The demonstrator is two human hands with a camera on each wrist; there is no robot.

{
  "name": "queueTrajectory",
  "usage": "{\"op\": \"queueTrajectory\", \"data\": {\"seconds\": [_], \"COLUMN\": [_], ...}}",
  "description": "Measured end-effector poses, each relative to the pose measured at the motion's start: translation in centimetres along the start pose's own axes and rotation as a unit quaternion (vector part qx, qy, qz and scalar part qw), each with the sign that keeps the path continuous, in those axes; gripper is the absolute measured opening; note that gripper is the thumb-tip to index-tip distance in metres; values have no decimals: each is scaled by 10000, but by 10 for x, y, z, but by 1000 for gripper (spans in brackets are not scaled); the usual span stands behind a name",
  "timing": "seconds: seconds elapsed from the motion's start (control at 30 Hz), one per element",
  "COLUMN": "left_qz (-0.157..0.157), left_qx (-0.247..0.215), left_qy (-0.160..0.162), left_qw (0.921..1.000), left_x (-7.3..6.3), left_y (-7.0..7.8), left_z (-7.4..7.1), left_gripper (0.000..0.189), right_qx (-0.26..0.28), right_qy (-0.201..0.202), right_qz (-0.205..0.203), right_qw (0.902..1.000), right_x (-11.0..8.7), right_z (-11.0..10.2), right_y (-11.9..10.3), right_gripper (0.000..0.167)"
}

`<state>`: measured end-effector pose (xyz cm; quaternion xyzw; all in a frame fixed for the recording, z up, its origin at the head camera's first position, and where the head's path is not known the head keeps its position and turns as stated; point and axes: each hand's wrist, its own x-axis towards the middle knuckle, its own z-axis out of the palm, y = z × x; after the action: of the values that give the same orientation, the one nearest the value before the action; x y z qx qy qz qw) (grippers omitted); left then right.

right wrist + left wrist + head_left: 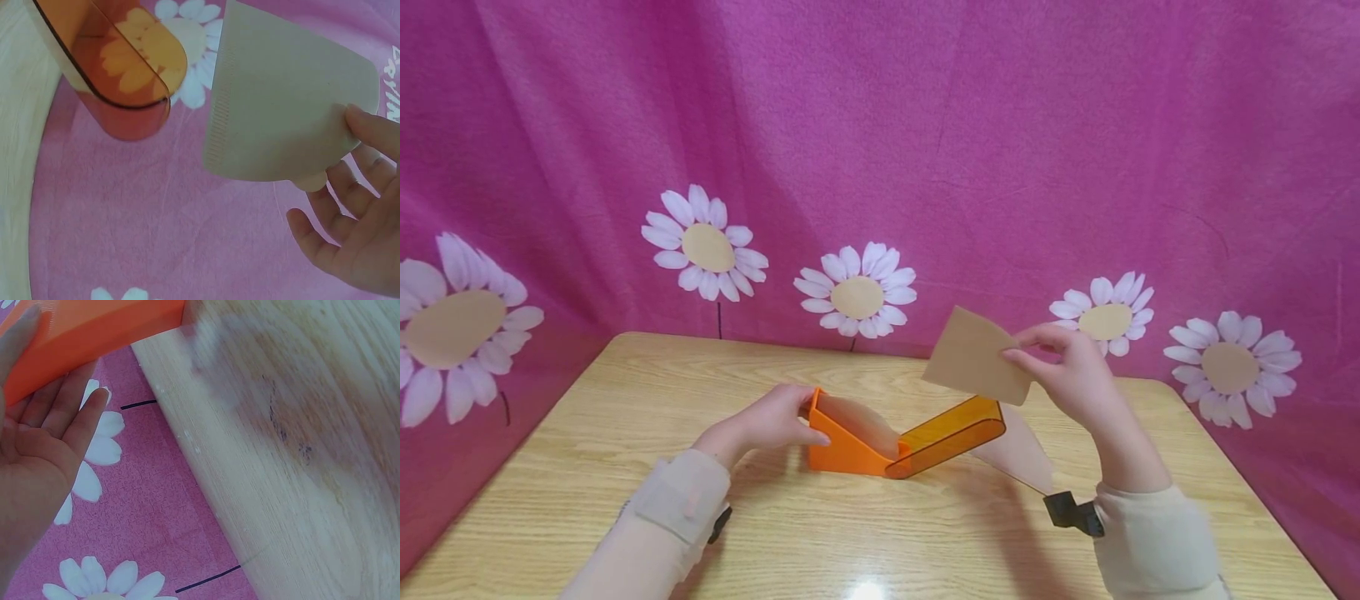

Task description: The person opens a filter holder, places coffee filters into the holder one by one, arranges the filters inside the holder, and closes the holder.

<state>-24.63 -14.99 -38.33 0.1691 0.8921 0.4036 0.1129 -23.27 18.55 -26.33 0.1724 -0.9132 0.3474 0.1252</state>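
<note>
- Head view: the left hand (pixel 772 418) grips the tall end of an orange coffee-filter box (pixel 844 444), thumb on its near side.
- The box stands on the wood-grain tabletop (pixel 820 542), its translucent amber lid (pixel 951 437) swung open and slanting up to the right from the low end.
- Inside the box, a brown paper filter (pixel 859 419) shows above the sloping rim; how many are stacked there I cannot tell.
- The right hand (pixel 1071 371) pinches a brown coffee filter (pixel 977 357) by one corner between thumb and fingers, holding it raised near the lid's upper end.
- From the right wrist, a crimped seam runs down the held filter's far edge, and a gap separates it from the lid.
- Another filter (pixel 1017 450) is on the tabletop, to the right of the lid and partly hidden behind it.
- From the left wrist, the thumb lies on the orange plastic, other fingers beneath.
- Magenta cloth (pixel 880 108) with white daisies hangs behind the table.
</note>
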Motion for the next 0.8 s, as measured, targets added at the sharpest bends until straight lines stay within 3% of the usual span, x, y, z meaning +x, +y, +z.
{"op": "queueTrajectory", "data": {"seconds": [0.33, 0.8], "left_qz": [68, 95], "left_qx": [18, -27], "left_qy": [4, -21], "left_qw": [10000, 9999], "left_x": [-1, -1], "left_y": [0, 0], "left_z": [0, -1], "left_gripper": [32, 32], "right_qx": [82, 151], "right_qy": [-254, -270], "right_qz": [229, 138], "right_qw": [9994, 9994], "right_x": [1, 7], "right_z": [15, 38], "right_y": [-2, -5], "right_gripper": [17, 14]}}
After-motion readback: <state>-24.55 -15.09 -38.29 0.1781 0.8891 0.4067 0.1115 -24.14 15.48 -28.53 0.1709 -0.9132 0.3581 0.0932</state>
